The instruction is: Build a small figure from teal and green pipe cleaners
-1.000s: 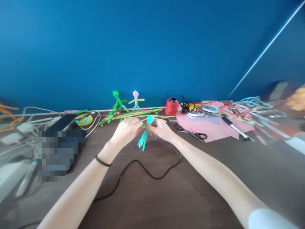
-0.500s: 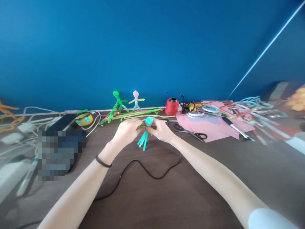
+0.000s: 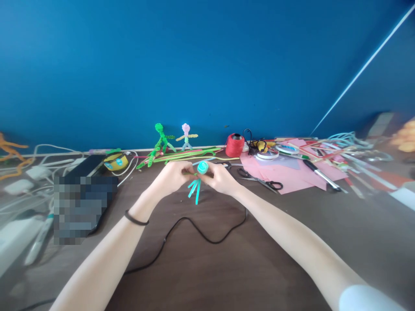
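Observation:
Over the middle of the dark table I hold a teal pipe-cleaner figure with a coiled round head. Several straight teal strands hang down below it. My right hand pinches the figure just under the head, from the right side. On the other side, my left hand is closed on a green pipe cleaner, which runs toward the figure's neck. Fingers hide where the green piece meets the teal one.
Against the blue wall stand a green pipe-cleaner figure and a pink-headed one. A red thread spool, scissors, pink paper and a marker lie rightward. Cables and a yellow roll are left.
My left hand has shifted slightly left, away from the teal figure, with the green pipe cleaner still in its fingers. My right hand stays nearly where it was, holding the figure.

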`<state>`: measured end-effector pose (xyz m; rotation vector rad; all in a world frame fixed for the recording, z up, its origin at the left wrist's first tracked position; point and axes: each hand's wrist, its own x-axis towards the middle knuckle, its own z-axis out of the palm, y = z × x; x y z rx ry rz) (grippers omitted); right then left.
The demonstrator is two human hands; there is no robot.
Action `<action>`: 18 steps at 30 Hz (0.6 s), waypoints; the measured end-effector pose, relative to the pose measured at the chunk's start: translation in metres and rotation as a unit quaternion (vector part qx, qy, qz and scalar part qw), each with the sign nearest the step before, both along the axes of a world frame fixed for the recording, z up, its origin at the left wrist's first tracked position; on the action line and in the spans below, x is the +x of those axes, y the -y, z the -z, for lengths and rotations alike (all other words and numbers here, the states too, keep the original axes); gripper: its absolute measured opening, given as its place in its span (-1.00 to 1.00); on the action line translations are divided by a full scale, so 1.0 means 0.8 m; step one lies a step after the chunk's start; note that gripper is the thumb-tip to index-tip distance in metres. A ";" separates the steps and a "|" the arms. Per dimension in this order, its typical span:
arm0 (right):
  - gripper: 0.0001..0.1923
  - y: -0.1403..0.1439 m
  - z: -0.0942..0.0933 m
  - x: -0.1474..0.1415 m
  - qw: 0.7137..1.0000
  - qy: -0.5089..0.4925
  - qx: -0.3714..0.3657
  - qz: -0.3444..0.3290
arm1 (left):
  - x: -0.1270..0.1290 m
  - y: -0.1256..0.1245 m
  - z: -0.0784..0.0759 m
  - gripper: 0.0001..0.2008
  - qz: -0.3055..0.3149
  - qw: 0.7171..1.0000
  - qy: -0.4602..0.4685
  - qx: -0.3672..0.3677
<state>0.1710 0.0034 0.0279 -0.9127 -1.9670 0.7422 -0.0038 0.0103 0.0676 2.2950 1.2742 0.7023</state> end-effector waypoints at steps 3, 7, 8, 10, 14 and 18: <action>-0.87 0.002 -0.002 -0.001 1.000 -0.010 -0.004 -0.008 | -0.001 -0.002 0.000 -0.80 0.014 0.999 0.029 -0.031; -0.88 0.003 -0.003 -0.001 1.000 -0.006 0.009 -0.003 | -0.003 -0.004 0.001 -0.80 0.032 0.996 0.043 -0.070; -0.88 0.003 -0.003 -0.001 1.000 -0.006 0.009 0.000 | -0.003 -0.004 0.001 -0.80 0.030 0.996 0.041 -0.070; -0.89 0.002 -0.003 -0.001 1.000 -0.005 0.003 0.004 | -0.002 -0.004 0.001 -0.81 0.024 0.997 0.035 -0.058; -0.90 0.002 -0.003 -0.001 1.000 -0.004 -0.006 0.013 | -0.001 -0.004 0.002 -0.78 0.011 0.998 0.041 -0.044; -0.90 0.002 -0.004 -0.001 1.000 -0.021 -0.008 0.008 | 0.001 -0.005 0.005 -0.77 0.008 0.995 0.075 -0.071</action>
